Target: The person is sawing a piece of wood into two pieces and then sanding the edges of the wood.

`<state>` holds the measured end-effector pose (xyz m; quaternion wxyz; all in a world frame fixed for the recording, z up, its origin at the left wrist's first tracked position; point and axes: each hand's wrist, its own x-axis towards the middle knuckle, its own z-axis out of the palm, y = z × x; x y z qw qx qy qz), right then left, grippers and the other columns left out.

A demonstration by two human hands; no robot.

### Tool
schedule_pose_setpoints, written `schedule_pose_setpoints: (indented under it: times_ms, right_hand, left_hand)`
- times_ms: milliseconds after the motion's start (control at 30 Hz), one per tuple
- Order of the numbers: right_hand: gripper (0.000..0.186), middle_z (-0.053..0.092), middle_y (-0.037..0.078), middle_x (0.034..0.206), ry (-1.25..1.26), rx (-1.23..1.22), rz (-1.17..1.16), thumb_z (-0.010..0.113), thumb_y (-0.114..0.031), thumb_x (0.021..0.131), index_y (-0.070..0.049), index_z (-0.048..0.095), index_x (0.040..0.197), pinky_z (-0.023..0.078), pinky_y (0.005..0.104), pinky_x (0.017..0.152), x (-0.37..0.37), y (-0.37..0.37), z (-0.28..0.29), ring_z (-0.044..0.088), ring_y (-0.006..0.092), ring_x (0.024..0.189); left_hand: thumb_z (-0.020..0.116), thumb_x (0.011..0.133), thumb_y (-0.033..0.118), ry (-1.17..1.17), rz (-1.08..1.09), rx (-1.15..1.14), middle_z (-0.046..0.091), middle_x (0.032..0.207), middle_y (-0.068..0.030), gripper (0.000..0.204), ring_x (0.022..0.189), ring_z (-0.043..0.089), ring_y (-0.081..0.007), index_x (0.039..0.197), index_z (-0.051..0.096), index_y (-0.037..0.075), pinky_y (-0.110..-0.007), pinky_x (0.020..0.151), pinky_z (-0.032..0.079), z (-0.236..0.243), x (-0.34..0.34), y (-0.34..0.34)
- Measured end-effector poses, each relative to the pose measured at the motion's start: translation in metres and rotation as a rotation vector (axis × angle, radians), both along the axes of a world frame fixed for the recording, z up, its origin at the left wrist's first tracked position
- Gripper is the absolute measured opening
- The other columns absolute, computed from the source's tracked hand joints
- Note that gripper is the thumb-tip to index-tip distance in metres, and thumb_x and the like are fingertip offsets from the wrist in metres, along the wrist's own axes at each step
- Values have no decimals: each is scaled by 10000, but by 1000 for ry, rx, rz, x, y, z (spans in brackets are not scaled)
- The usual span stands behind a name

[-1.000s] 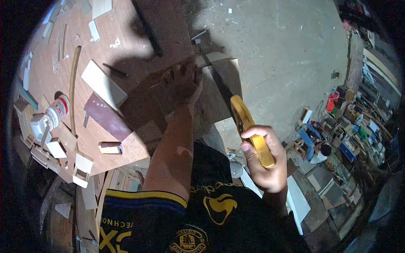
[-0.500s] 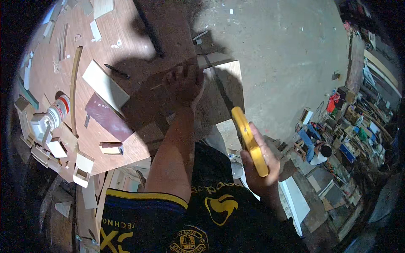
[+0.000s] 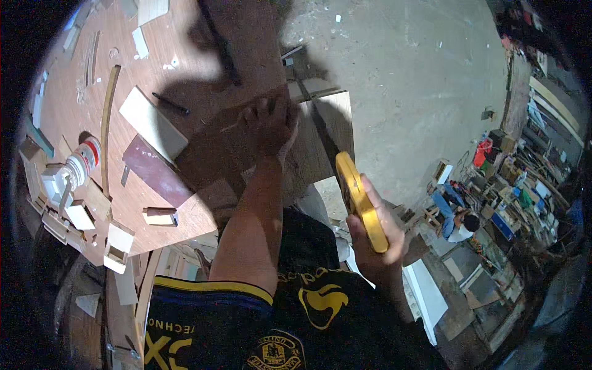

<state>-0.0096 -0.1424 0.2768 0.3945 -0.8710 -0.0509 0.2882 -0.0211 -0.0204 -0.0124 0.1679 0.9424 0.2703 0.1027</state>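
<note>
My right hand (image 3: 376, 237) grips a long yellow tool (image 3: 359, 200), held over the floor beside my body, its far end pointing away from me. My left hand (image 3: 269, 126) rests palm down on the edge of the brown wooden workbench (image 3: 203, 203), in shadow, pressing on a thin board (image 3: 330, 132) that sticks out past the bench edge. A slim stick lies under its fingers. Whether the fingers grip anything I cannot make out.
On the bench lie a pale wooden block (image 3: 152, 122), a dark reddish sheet (image 3: 157, 171), a glue bottle (image 3: 82, 161), a curved wood strip (image 3: 108, 123), a pencil (image 3: 171, 104) and several small wood offcuts (image 3: 117, 243). A seated person (image 3: 453, 216) and cluttered materials are at the right.
My right hand with the yellow tool has dropped and drawn slightly closer to my body. My left hand has stayed on the board.
</note>
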Motion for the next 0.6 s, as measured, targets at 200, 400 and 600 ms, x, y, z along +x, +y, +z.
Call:
schedule_pose_setpoints:
  times_ms: [200, 400, 600]
  right_hand:
    - [584, 644, 132, 1260, -63, -74, 17, 638, -36, 921, -69, 442, 1470, 508, 290, 914, -5, -14, -25, 646, 183, 1038]
    - [570, 570, 183, 1367, 60, 77, 9, 615, 33, 912, 33, 423, 1448, 447, 307, 1019, 0, -15, -10, 561, 209, 1235]
    - [533, 593, 205, 1334, -102, -48, -17, 627, -14, 921, 35, 457, 1424, 476, 320, 985, -1, 4, -43, 601, 229, 1186]
  left_hand:
    - [617, 885, 479, -64, -4, 25, 543, 1016, -98, 290, 962, 511, -362, 988, 680, 215, -547, 855, 397, 6, 6, 2]
    - [629, 877, 477, -4, -25, 15, 582, 1044, -115, 296, 958, 533, -366, 1026, 697, 231, -550, 867, 400, -21, -14, 10]
    - [594, 894, 507, -55, 6, 11, 614, 1022, -121, 322, 959, 549, -370, 1024, 705, 233, -567, 864, 399, -1, 3, 0]
